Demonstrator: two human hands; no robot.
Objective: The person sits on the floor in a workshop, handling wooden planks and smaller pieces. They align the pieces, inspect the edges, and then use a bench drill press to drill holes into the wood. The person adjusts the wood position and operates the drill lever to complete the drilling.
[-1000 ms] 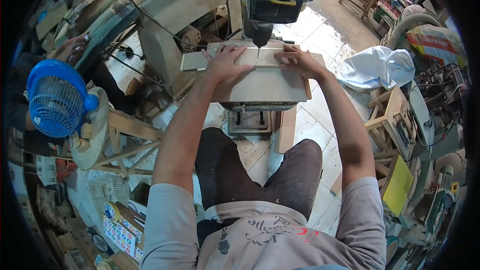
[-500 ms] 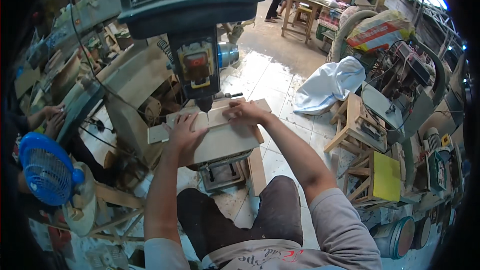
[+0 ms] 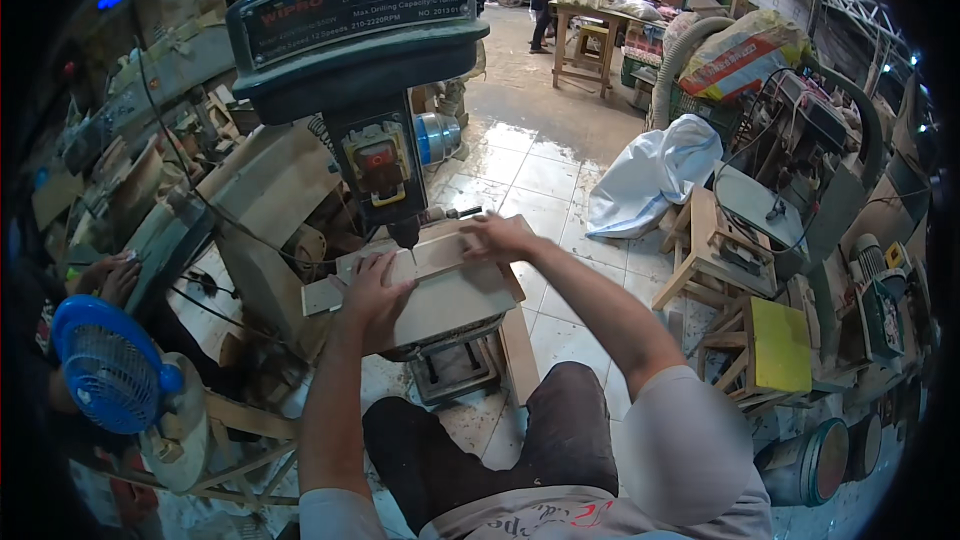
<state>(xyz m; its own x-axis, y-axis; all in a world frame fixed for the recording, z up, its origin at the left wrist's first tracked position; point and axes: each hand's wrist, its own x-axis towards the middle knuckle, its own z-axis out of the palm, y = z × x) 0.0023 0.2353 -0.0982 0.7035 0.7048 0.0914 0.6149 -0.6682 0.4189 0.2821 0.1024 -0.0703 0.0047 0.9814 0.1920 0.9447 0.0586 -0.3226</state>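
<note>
A dark green bench drill [image 3: 350, 40] stands in front of me, its chuck [image 3: 404, 232] over a pale wooden board [image 3: 455, 302]. A light wooden strip [image 3: 437, 253] lies across the board, just under the chuck. My left hand [image 3: 375, 288] grips wood left of the chuck, fingers over the top and thumb on the near side. What lies under its palm is hidden. My right hand [image 3: 498, 238] is over the strip's right part, fingers apart and loosely bent, near the drill's black-tipped feed handle [image 3: 462, 212]. I cannot tell whether its fingertips touch the strip.
At left are a blue fan [image 3: 108, 365] and another person's hand [image 3: 115, 278] beside a dark machine. To the right stand a white sack [image 3: 655, 180], a wooden stool frame [image 3: 700, 250] and a yellow-topped stool [image 3: 780, 345]. A wooden table [image 3: 600, 15] and a standing person are farther back.
The view has tilted up, showing more of the drill head. My right hand has shifted slightly right and loosened over the strip. My left hand keeps its place on the wood.
</note>
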